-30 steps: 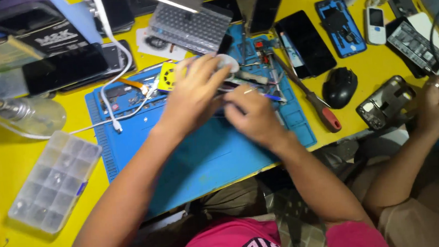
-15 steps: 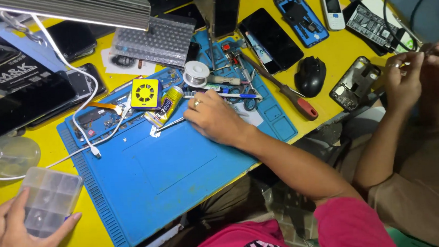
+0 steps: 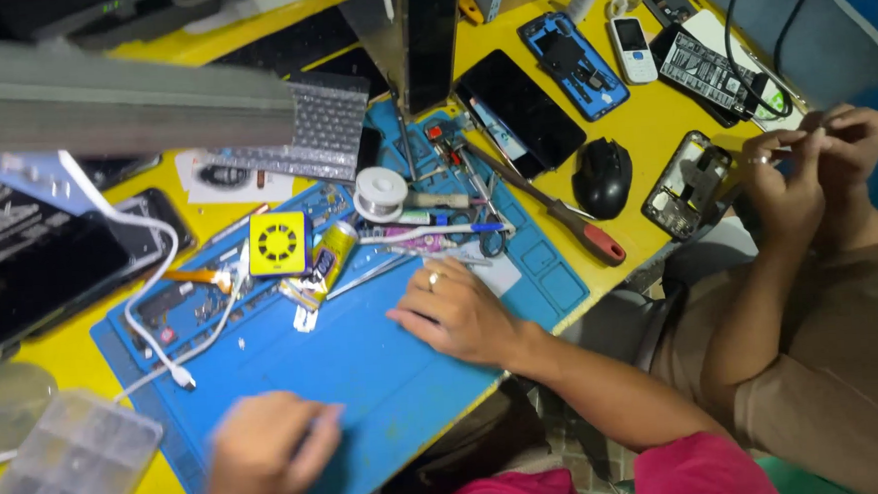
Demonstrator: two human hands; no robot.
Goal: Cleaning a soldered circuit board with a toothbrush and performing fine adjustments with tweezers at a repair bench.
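My right hand [image 3: 458, 314], with a ring on one finger, lies flat on the blue work mat [image 3: 365, 371], fingers apart and pointing left, holding nothing. Just beyond its fingertips are a yellow-green tube [image 3: 326, 263], a thin metal tool [image 3: 365, 277] and a yellow square gadget [image 3: 278, 243]. My left hand [image 3: 265, 455] is blurred with motion at the mat's near edge, and nothing shows in it. A clear plastic compartment box [image 3: 62, 473] sits on the yellow table to its left, apart from the hand.
A solder spool [image 3: 380, 192], a red-handled screwdriver [image 3: 558, 216], several phones and a black mouse [image 3: 603, 176] crowd the far side. A white cable [image 3: 170, 366] crosses the mat's left. A second person's hands [image 3: 815, 157] work at the right above an opened phone [image 3: 689, 184].
My left hand let go of the clear compartment box and moved right onto the mat. My right hand drew back from the tools and now lies flat on the mat.
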